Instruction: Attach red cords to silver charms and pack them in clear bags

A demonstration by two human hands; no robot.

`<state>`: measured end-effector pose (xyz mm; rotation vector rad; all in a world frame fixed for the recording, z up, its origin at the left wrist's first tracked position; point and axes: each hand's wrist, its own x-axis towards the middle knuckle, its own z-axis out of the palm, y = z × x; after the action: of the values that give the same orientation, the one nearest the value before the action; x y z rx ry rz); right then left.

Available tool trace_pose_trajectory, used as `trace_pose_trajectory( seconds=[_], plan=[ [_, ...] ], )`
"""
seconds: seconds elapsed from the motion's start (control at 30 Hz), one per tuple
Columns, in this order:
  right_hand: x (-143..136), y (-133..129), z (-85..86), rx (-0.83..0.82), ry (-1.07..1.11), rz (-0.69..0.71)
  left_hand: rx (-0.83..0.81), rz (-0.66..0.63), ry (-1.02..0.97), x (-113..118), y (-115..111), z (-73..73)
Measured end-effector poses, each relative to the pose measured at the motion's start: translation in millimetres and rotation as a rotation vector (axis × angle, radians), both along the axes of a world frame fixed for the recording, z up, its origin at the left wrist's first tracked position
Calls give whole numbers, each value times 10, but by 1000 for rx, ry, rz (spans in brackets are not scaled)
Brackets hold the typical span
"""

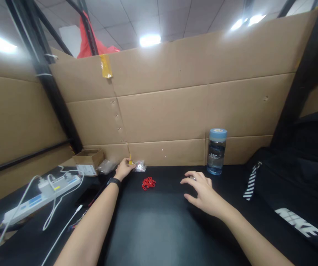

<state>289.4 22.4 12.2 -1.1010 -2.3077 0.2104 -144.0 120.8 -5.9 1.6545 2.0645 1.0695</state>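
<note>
Cardboard walls back the black table (147,229). The left hand (124,169) has fingers curled at a small yellow item (130,161); grip unclear. The right hand (201,190) hovers, fingers spread, right of the red cord (149,183).

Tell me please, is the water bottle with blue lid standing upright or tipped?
Upright. The water bottle stands on its base on the black table, with the blue lid at the top.

Bottle (216,152) behind right hand (200,190), cord (148,183) between hands.
</note>
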Motion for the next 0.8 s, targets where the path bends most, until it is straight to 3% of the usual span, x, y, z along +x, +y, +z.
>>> trace_pose_trajectory(
  seconds=[0.1, 0.3, 0.4, 0.53, 0.6, 0.7, 0.8],
  plan=[
    [-6, -1, -4, -8, -18, 2, 5, 16, 71, -41, -29, -10],
    [-18, 0, -3, -21, -39, -22, -10, -184, 197, -90, -191, 36],
    [-20, 11, -4, -34, -46, -27, -1, -216, 342, -89, -277, -29],
    [-30, 5, 26, -34, -43, -11, 106, -126, 465, -30, -345, -170],
    [-25, 17, 32, -29, -40, -24, 163, -115, 511, 12, -384, -174],
    [22, 82, 6, -30, -35, -61, 249, -42, 590, 28, -480, -51],
    [107, 182, -33, -47, -45, -101, 381, 156, 621, -87, -612, 143]
  ],
)
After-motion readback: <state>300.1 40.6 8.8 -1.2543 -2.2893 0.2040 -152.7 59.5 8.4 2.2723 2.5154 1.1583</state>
